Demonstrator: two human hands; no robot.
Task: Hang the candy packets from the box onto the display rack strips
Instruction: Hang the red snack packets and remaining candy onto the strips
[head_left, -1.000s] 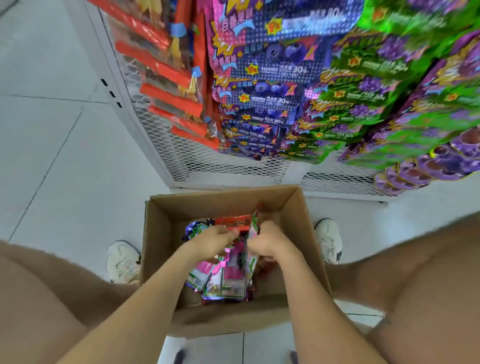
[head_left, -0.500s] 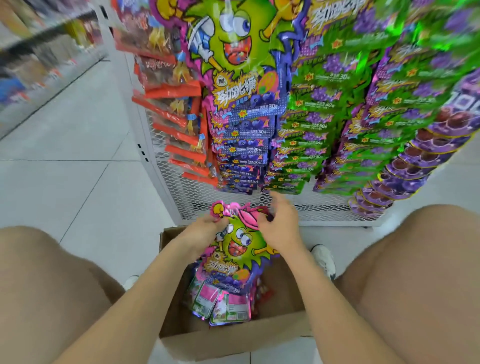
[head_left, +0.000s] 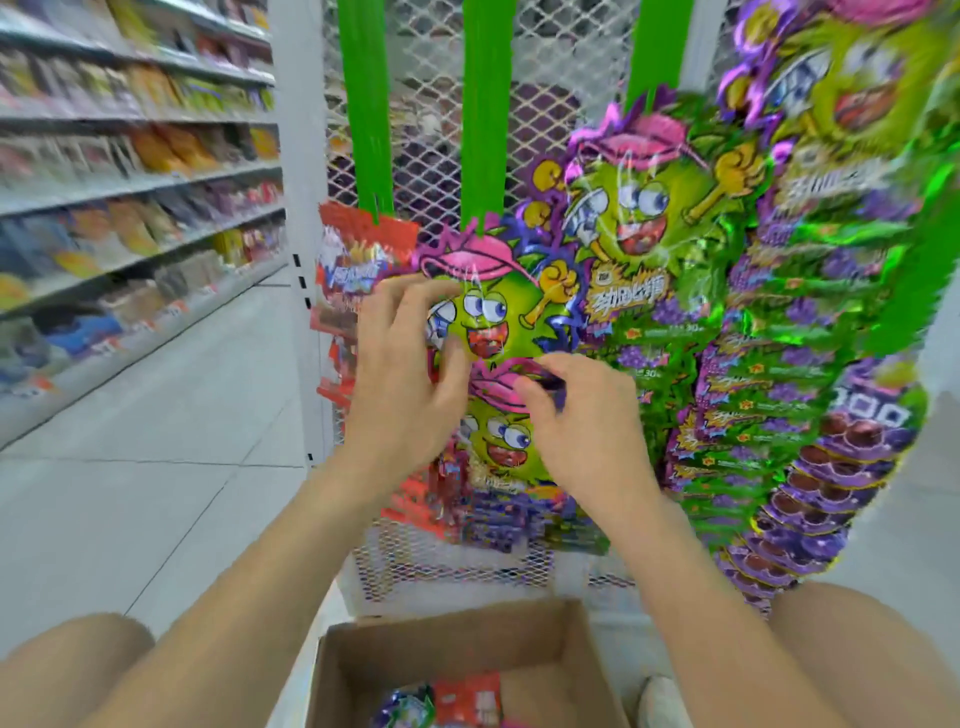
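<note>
I hold a candy packet (head_left: 501, 441), green cartoon face with a pink cap, up against the rack. My right hand (head_left: 584, 431) pinches its pink top edge. My left hand (head_left: 402, 374) rests fingers spread over the hung packet (head_left: 488, 312) just above, thumb touching the held packet's top. Green display strips (head_left: 485, 104) hang down the white mesh rack (head_left: 431, 171), loaded with green and purple packets (head_left: 753, 389) to the right and red packets (head_left: 353, 270) to the left. The cardboard box (head_left: 447, 639) stands open below, a few packets (head_left: 457, 701) left inside.
A store aisle with stocked shelves (head_left: 130, 208) runs along the left over a pale tiled floor (head_left: 156, 467). My bare knees (head_left: 67, 670) flank the box and a white shoe (head_left: 662, 701) shows beside it.
The view has tilted up from the box to the rack. Both hands lifted a packet out of the box and raised it to the strip's upper packets.
</note>
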